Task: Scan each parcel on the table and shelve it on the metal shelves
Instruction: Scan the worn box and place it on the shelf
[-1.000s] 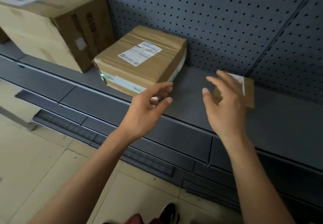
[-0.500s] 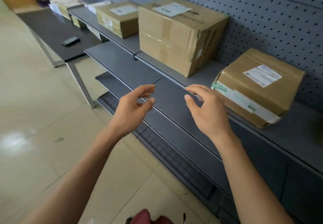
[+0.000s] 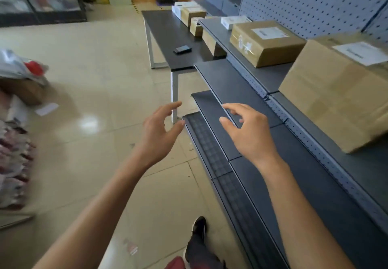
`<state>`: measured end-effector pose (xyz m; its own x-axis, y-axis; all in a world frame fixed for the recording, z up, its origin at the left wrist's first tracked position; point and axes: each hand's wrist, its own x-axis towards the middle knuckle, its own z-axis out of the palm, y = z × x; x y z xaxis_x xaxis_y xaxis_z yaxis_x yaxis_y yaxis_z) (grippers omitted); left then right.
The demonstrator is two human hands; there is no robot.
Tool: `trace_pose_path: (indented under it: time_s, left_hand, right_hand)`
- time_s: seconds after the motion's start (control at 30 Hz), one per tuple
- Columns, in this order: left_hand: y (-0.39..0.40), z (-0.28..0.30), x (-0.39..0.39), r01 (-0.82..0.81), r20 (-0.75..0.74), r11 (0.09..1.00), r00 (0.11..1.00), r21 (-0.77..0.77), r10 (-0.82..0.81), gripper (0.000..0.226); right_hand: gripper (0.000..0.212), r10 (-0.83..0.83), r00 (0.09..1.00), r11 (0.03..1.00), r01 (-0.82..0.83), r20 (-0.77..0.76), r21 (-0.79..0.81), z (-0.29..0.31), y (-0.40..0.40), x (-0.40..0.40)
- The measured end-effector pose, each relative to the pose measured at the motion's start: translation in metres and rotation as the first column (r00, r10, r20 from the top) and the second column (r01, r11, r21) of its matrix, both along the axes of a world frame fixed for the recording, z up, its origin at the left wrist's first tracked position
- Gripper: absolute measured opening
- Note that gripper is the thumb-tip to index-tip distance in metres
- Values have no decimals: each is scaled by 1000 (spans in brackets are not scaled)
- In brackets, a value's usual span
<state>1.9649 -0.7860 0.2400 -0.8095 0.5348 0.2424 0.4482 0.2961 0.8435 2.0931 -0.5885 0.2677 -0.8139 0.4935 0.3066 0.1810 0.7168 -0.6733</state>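
A: Where are the parcels that are left to do?

B: On the desk (image 3: 168,38) at the far end, in a cluster at its back corner: a brown parcel (image 3: 192,14), a white parcel (image 3: 178,9) beside it and a small box (image 3: 196,28) nearer. Two are already on the metal shelves (image 3: 241,88): a flat carton (image 3: 265,43) and a big carton (image 3: 336,96).

A: And the hands?

B: Neither grip has anything in it. The left hand (image 3: 158,136) and right hand (image 3: 249,134) are out in front, fingers spread and loosely bent, apart from each other and touching nothing.

A: So the step is going for the next one?

B: I'd judge so. Best to walk up to the desk, take the dark handset (image 3: 182,49) lying there, which is likely the scanner, and read a label before lifting. Take the near box first so nothing behind gets knocked.

A: Anything unclear?

B: The labels are too blurred to read. The shelf edge hides part of the desk's parcels, so their count is uncertain. The big carton is cut off at the right edge.
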Motion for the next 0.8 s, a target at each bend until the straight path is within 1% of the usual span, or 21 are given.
trace_pose_path:
  time_s: [0.13,0.3,0.47,0.57,0.8]
  left_hand:
    - [7,-6,-50,-59,25,998,998,-24,60,43]
    - [43,-9,-114,-117,53,993,992,-23,118,47]
    - [81,-4,-183,-182,43,983,982,3,182,46]
    - [88,-9,-216,-221,54,975,974,-5,220,44]
    - [95,-26,-302,-249,82,969,965,-11,249,42]
  right_hand:
    - [32,46,999,998,-45,4,-35,-8,19,-64]
    - [33,115,993,991,-113,23,-77,-12,53,-145]
    - [30,165,986,984,-165,3,-68,-6,88,-228]
    - [31,192,981,979,-190,22,-77,-6,100,-266]
    - [35,243,968,968,-238,65,-74,-15,112,-357]
